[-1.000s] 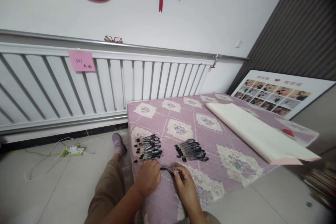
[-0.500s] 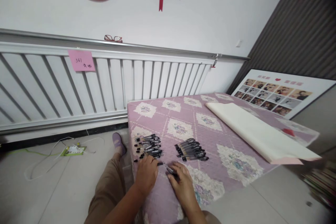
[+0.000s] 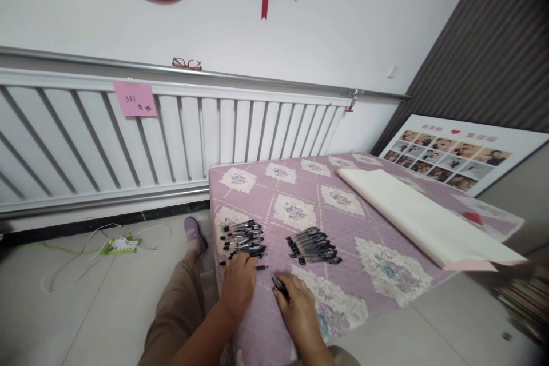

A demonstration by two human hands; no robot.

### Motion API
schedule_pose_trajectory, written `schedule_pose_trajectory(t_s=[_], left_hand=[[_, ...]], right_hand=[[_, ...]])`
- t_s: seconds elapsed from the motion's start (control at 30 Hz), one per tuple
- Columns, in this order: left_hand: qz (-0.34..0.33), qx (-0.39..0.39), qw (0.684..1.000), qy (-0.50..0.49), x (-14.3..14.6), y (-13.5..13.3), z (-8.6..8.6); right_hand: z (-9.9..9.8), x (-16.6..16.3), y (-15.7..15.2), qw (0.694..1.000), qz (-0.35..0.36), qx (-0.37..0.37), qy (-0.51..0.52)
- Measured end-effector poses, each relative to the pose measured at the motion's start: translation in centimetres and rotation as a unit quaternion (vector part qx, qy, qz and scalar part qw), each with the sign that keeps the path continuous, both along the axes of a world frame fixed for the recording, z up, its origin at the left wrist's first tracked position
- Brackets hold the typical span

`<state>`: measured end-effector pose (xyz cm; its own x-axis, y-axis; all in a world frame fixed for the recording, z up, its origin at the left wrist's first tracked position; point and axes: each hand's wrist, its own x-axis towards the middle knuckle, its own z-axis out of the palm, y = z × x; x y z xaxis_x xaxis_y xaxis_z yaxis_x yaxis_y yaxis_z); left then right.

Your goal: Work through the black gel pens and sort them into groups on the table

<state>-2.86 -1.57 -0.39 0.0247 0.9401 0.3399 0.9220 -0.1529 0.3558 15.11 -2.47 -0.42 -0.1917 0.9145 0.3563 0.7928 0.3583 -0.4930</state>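
Two heaps of black pens lie on a pink quilted table (image 3: 343, 223): a left heap (image 3: 242, 237) and a right heap (image 3: 313, 245). My left hand (image 3: 238, 285) rests fingers down at the near edge of the left heap, touching a pen part (image 3: 261, 267) beside it. My right hand (image 3: 297, 304) is curled around a black pen (image 3: 279, 286) that sticks out toward the left heap. Both forearms come up from the bottom edge.
A rolled cream sheet (image 3: 420, 220) lies across the table's right side. A white radiator (image 3: 171, 131) with a pink note (image 3: 135, 99) and glasses (image 3: 186, 63) stands behind. A photo board (image 3: 454, 151) leans at right. Cables and a power strip (image 3: 118, 246) lie on the floor.
My hands came apart: the left one slid up to the left heap with a pen part, and the right one drew back a little, keeping the pen.
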Motion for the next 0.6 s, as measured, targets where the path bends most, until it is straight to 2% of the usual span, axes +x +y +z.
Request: schedule_pose_trajectory(t_s=[0.23,0.43,0.6], left_hand=[[-0.003,0.079,0.993,-0.083,-0.6,0.0,-0.7],[-0.104,0.020,0.994,-0.006,-0.2,-1.3,-1.1],[-0.123,-0.024,0.992,0.028,0.1,-1.5,-1.4]], right_hand=[[-0.7,0.0,0.3,1.000,0.019,0.006,0.008],[-0.8,0.1,0.6,1.000,0.021,0.009,0.007],[-0.5,0.1,0.5,0.999,0.037,0.004,0.013]])
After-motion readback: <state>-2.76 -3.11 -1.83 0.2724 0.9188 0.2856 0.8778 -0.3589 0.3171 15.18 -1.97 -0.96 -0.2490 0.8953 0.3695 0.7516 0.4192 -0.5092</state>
